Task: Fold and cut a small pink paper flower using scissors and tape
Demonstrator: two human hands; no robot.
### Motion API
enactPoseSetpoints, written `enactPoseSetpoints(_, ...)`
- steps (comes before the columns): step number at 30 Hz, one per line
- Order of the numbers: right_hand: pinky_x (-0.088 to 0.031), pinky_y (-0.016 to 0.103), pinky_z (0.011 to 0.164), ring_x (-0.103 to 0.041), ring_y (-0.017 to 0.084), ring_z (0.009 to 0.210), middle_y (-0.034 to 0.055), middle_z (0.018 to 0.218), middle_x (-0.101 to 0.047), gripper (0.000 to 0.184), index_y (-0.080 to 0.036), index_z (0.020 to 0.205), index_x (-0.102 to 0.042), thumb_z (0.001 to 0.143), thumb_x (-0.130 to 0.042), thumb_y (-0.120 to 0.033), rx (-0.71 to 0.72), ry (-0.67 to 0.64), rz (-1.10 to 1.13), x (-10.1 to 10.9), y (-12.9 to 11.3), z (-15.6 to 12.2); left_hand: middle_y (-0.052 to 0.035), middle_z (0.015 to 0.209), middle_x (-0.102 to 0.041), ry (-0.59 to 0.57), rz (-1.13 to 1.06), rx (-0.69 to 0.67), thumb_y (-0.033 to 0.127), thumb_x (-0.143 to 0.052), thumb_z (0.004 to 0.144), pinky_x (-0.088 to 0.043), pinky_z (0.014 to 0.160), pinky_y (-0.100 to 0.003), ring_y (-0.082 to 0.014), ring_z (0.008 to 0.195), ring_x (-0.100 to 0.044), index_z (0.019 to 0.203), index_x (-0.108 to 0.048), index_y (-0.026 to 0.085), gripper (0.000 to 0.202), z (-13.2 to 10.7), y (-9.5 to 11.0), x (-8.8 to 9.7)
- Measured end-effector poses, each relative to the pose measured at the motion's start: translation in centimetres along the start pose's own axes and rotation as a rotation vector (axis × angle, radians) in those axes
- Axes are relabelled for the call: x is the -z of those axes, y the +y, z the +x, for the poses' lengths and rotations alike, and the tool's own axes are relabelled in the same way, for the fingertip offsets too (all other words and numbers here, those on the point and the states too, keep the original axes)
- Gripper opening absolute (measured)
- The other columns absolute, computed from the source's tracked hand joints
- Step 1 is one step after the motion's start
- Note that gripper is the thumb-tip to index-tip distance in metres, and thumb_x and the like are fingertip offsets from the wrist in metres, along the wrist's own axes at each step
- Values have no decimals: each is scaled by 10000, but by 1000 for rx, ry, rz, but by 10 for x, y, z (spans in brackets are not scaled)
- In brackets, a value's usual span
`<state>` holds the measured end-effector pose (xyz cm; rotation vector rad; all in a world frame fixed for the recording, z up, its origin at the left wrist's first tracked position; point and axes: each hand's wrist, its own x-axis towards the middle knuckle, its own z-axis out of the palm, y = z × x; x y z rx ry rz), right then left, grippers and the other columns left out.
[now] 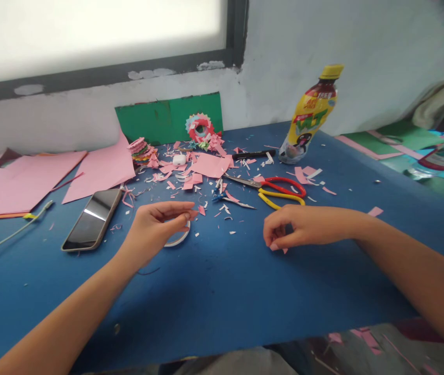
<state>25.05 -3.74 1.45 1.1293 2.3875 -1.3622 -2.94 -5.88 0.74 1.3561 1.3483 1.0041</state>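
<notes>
My left hand (pixel 155 226) hovers over the blue table (pixel 222 291) with its fingers curled round a white tape roll (pixel 178 238) that peeks out beneath them. My right hand (pixel 295 226) rests on the table to the right, fingertips pinched on a tiny pink paper scrap (pixel 284 250). Red and yellow scissors (pixel 276 190) lie just beyond my right hand. Pink paper scraps (pixel 210 166) are scattered across the middle of the table.
A phone (pixel 92 219) lies left of my left hand, with a white cable (pixel 7 239) further left. Pink sheets (pixel 30 179) cover the left side. A yellow-capped bottle (pixel 311 114), a black pen (pixel 253 154), folded paper pieces (pixel 200 127) and a green sheet (pixel 167 120) stand behind.
</notes>
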Motion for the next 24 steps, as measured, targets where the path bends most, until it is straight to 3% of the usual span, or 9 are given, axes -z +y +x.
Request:
enactPoseSetpoints(9, -443, 255, 670, -600, 147, 722, 43, 779, -640, 270, -152, 844, -618, 799, -516, -398, -2, 3, -12, 0, 2, 1, -48, 730, -739, -5, 92, -13, 293, -812, 538, -549, 667, -255, -184, 707, -682, 741, -733, 177, 246, -2, 2, 0)
enactPoseSetpoints(14, -437, 252, 663, -604, 149, 725, 40, 787, -645, 275, -157, 849, -618, 796, -518, -408, -7, 5, -1, -1, 2, 0, -7, 739, -682, -161, 107, -49, 354, -710, 682, -518, 568, -206, -117, 617, -613, 849, -709, 207, 223, -2, 1, -1)
enactPoseSetpoints(17, -431, 254, 663, -602, 151, 727, 36, 773, -650, 273, -161, 846, -614, 795, -517, -412, -18, 14, -3, -1, 1, 1, 35, 605, -588, -235, 113, -53, 370, -612, 776, -488, 534, -186, -87, 537, -550, 918, -679, 216, 220, -1, -1, 0)
enactPoseSetpoints(21, -430, 253, 653, -598, 150, 720, 33, 763, -655, 283, -165, 854, -607, 795, -515, -426, -33, 19, 8, -1, -1, 1, 60, 468, -511, -267, 171, -9, 377, -592, 784, -461, 483, -206, -101, 458, -519, 943, -649, 192, 251, -3, 1, -1)
enactPoseSetpoints(22, -430, 252, 649, -596, 150, 718, 34, 763, -655, 283, -165, 855, -606, 795, -515, -427, -38, 20, 9, -1, -2, 1, 41, 519, -568, -266, 190, -19, 366, -608, 771, -472, 503, -215, -114, 505, -558, 952, -645, 192, 254, -4, 2, -2)
enactPoseSetpoints(24, -430, 251, 645, -593, 149, 718, 34, 763, -656, 282, -166, 856, -605, 791, -518, -426, -46, 21, 10, -1, -3, 1, -31, 813, -691, -263, 237, -86, 324, -653, 731, -501, 588, -228, -157, 740, -637, 972, -643, 205, 269, -6, 3, -3)
